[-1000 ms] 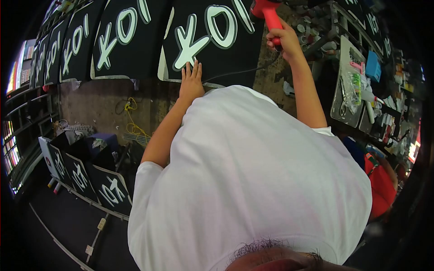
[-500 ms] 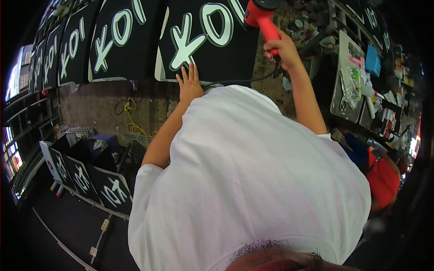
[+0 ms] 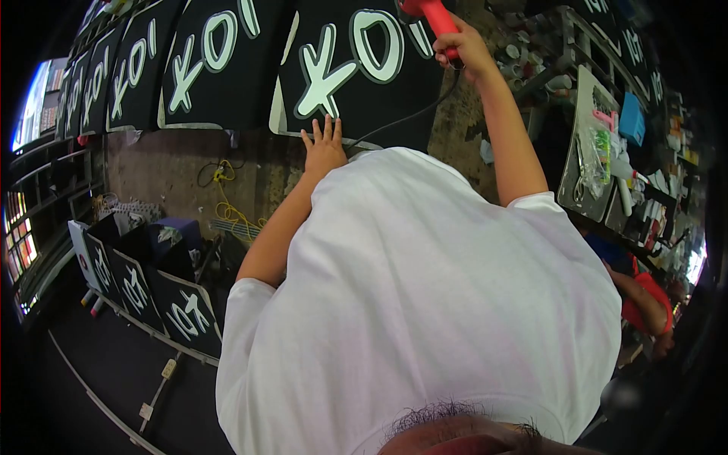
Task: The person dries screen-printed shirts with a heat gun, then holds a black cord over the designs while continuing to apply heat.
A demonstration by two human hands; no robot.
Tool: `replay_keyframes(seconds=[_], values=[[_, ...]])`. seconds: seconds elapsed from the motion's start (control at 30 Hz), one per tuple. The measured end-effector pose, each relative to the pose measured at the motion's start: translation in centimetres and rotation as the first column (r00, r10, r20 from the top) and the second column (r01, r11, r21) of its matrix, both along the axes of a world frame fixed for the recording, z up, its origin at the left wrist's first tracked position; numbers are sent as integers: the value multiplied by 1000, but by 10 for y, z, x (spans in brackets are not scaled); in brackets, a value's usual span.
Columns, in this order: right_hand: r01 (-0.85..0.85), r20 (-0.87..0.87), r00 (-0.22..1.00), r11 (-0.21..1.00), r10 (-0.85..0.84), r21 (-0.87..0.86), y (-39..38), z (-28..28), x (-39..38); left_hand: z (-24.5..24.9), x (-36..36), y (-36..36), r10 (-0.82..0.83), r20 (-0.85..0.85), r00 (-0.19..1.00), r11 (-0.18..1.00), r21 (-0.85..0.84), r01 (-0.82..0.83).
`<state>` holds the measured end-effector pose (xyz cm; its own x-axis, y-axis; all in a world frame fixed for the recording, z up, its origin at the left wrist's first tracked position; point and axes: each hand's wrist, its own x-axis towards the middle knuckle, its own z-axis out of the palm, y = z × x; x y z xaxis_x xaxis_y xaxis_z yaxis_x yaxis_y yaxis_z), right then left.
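My right hand is wrapped round the handle of a red heat gun or dryer, held over the right part of a black panel with large white characters. A dark cord hangs from the handle and runs left across the panel. My left hand lies with fingers spread on the panel's near edge, just below a white character. The tool's head is partly cut off by the top of the view.
More black lettered panels stand in a row at the left, others at the lower left. Yellow cord lies on the floor. A grey tray of supplies and a person in red are at the right.
The red tool and my right hand have moved up and slightly left over the panel. My left hand keeps to the panel edge. The person in red has shifted, and an arm now shows.
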<state>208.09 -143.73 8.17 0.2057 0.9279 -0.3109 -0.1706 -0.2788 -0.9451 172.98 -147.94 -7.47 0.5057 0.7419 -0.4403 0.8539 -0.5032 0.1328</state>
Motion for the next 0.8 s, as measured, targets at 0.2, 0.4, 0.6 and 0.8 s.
replay_keyframes(seconds=[0.2,0.4,0.6,0.8], values=[[7,1,1000,999,-7,52,30,-12,8,5,10,-2,50,-22,998,998,-24,-51],[29,-14,1000,997,-28,72,68,-24,23,31,22,16,53,-138,989,980,-183,-78],[17,67,998,1000,-18,15,92,-23,27,25,28,24,128,-59,990,973,-185,-137],[14,12,1000,1000,-14,12,80,-34,40,29,38,16,120,-107,987,963,-229,-141]])
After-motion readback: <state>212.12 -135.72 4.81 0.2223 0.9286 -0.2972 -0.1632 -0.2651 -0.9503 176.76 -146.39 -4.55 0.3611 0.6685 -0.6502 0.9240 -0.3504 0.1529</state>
